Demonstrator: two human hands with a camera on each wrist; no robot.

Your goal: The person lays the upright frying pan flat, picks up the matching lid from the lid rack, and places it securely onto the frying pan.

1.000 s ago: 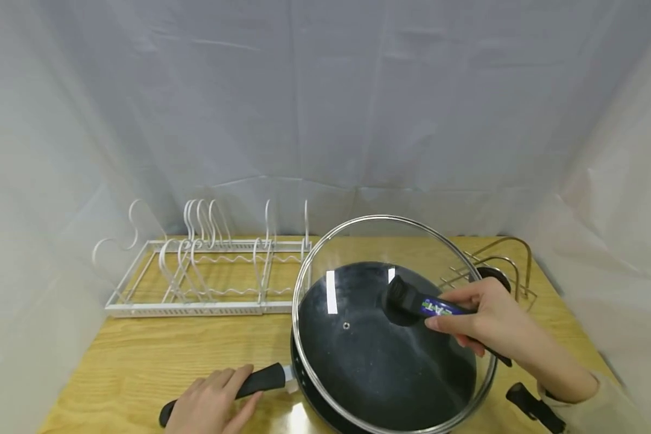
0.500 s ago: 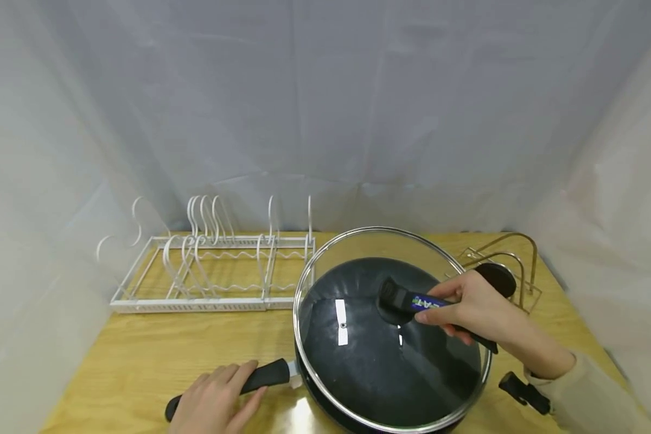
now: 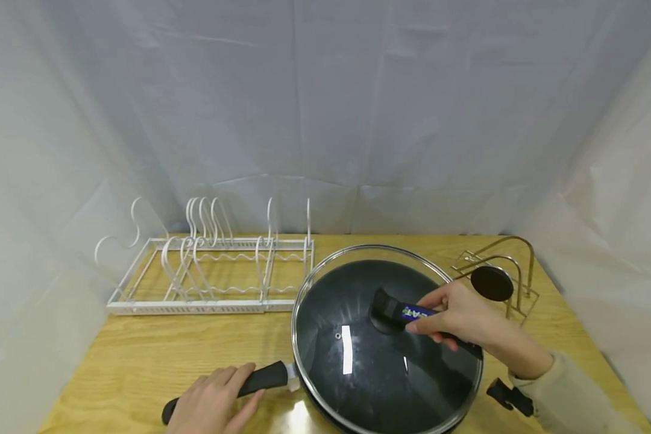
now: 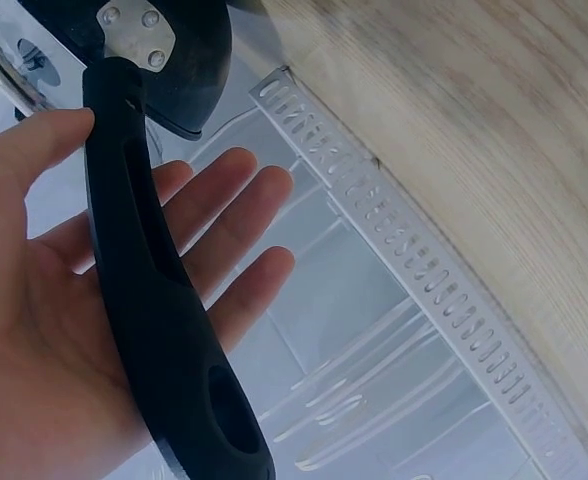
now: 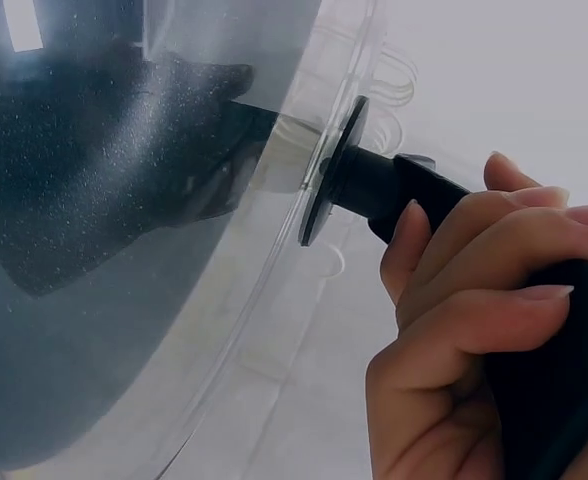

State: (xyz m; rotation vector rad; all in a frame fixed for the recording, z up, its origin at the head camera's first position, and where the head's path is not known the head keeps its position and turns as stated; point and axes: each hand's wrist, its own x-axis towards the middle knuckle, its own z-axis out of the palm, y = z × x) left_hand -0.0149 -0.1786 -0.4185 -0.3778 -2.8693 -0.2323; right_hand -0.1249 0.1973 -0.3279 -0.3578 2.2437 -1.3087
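Note:
A black pan with a long black handle lies on the table at the front. My left hand rests over that handle, palm down. In the left wrist view the handle crosses the palm, with the thumb at one side and the fingers extended past it, not wrapped round. A large glass lid with a metal rim sits close over the pan, its far rim overhanging. My right hand grips the lid's black handle, which carries a blue label; its fingers curl round it.
A white wire dish rack stands at the back left. At the back right is a gold wire stand with a dark round disc. A black handle-like piece shows beside the right sleeve. Pale sheeting hangs behind the wooden table.
My right hand has lowered the lid toward the pan and moved slightly left and down. The disc at the gold stand has come into fuller view. My left hand stays on the pan handle.

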